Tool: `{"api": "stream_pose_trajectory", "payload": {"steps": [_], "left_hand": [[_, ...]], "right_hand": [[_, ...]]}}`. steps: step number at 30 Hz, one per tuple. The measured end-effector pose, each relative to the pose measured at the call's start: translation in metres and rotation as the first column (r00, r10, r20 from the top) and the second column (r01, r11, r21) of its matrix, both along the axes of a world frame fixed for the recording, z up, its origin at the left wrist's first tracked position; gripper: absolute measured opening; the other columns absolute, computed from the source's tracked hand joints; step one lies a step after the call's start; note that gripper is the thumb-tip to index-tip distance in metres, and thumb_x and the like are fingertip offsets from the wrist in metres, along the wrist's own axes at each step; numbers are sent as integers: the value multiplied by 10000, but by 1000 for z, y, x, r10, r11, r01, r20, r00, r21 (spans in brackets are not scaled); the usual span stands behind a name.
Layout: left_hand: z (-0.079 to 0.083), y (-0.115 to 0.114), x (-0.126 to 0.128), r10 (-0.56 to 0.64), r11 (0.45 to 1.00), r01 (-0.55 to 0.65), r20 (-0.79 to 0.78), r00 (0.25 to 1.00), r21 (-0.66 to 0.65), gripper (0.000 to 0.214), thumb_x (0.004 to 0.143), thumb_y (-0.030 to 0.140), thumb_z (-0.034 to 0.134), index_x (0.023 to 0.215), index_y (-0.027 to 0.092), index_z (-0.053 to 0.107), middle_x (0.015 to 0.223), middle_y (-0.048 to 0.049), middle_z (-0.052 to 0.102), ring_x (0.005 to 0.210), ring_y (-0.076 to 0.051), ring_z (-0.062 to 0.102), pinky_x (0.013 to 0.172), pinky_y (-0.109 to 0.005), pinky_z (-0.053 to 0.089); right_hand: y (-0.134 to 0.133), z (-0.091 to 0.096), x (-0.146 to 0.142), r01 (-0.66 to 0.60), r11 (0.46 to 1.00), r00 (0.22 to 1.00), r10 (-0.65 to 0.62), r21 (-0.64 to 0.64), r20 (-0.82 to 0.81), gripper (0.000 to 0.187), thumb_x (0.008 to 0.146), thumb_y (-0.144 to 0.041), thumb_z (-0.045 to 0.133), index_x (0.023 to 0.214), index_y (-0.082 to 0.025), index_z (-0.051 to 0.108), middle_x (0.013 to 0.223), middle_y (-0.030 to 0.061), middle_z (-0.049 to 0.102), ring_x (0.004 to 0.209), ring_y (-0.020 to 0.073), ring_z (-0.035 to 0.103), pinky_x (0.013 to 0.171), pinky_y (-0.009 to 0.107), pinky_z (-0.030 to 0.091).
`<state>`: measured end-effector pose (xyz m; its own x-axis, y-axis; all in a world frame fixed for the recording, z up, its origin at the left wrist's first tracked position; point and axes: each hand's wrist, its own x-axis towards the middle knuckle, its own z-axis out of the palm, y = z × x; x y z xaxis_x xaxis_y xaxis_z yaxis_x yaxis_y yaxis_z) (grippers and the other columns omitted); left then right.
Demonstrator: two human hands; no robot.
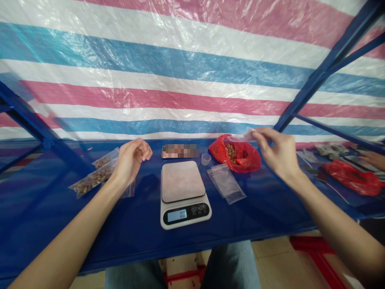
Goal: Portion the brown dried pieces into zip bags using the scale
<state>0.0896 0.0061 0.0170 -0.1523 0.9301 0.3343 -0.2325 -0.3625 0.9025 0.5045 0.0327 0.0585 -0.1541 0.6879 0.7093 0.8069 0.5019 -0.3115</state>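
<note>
My right hand [275,150] pinches a small clear plastic bag [237,138] and holds it above an open red bag [236,154] of brown pieces. My left hand [132,156] hovers over the blue table with its fingers loosely curled and nothing visible in them. Just left of it lie filled clear packets [94,174] of brown pieces. A white digital scale [183,192] sits between my hands, its plate bare and its display lit. A stack of flat clear bags [225,182] lies right of the scale, and a small clear cup [206,159] stands behind it.
A phone [180,151] lies behind the scale. A striped tarp hangs behind the table, with blue metal frame bars [327,64] at both sides. At the far right lies another red bag [353,176], with another person's hand [371,158] near it.
</note>
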Motion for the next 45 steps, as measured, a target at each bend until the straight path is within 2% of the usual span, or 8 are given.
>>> {"api": "stream_pose_trajectory", "payload": {"steps": [4,9,19,26,29,35,40,45], "left_hand": [[1,0,0,-16,1000,16,19,1000,7,349,911,312,625,589,191,568,481,12,421,514,-133,440,564,-296,390],[-2,0,1,-31,999,31,10,999,9,342,905,306,631,590,186,574,487,14,435,516,-132,450,575,-297,394],[20,-1,-40,254,961,-186,-393,884,203,361,985,304,525,656,170,593,599,-8,567,618,-134,522,699,-290,431],[4,-24,-109,26,991,-136,-979,200,-2,575,901,598,605,1266,162,691,1329,-136,677,1232,-311,615,1113,-433,444],[-17,-32,-133,-52,966,-250,-997,54,-63,789,878,690,567,1447,144,594,1572,-191,522,1392,-391,533,1193,-518,392],[-37,-34,-146,-69,972,-212,-983,168,-104,721,909,748,488,1330,207,709,1422,-123,702,1322,-358,638,1169,-453,458],[-15,-43,-128,242,939,-286,-957,160,190,560,967,647,462,1018,220,822,1313,-128,750,1290,-362,649,1150,-494,478],[32,-33,-56,250,966,-183,-827,503,180,341,921,531,672,933,222,815,961,-64,803,883,-237,728,844,-348,585]], "right_hand": [[-72,-51,1,-353,924,861,383,-151,334,530,1019,-132,435,1465,-328,641,1434,57,704,1303,269,690,1070,417,575],[-100,-95,10,-327,826,720,533,-460,444,648,1067,-300,529,1674,-366,310,1694,37,402,1551,263,416,1244,464,435],[-74,-67,-6,-297,708,723,605,-640,334,647,1078,-469,516,1677,-344,304,1708,44,378,1586,287,351,1299,518,336],[-49,-37,-30,-339,858,828,467,-386,310,466,1083,-361,512,1540,-277,549,1496,101,647,1360,297,630,1143,493,517],[-36,-27,-50,-394,875,867,456,-282,202,385,1083,-312,501,1442,-255,626,1375,100,709,1255,281,681,1091,464,542],[-6,-36,-87,-493,856,870,488,-158,-72,270,1049,-235,522,1181,-221,757,1053,66,780,935,224,738,867,377,572],[-1,-42,-104,-461,885,862,429,-65,-270,268,1026,-221,521,1012,-207,789,841,30,740,735,181,682,712,328,529],[-17,-27,-144,-616,769,770,542,-169,-337,250,1026,-304,596,1181,-218,774,1038,57,770,900,186,694,763,310,520]]}}
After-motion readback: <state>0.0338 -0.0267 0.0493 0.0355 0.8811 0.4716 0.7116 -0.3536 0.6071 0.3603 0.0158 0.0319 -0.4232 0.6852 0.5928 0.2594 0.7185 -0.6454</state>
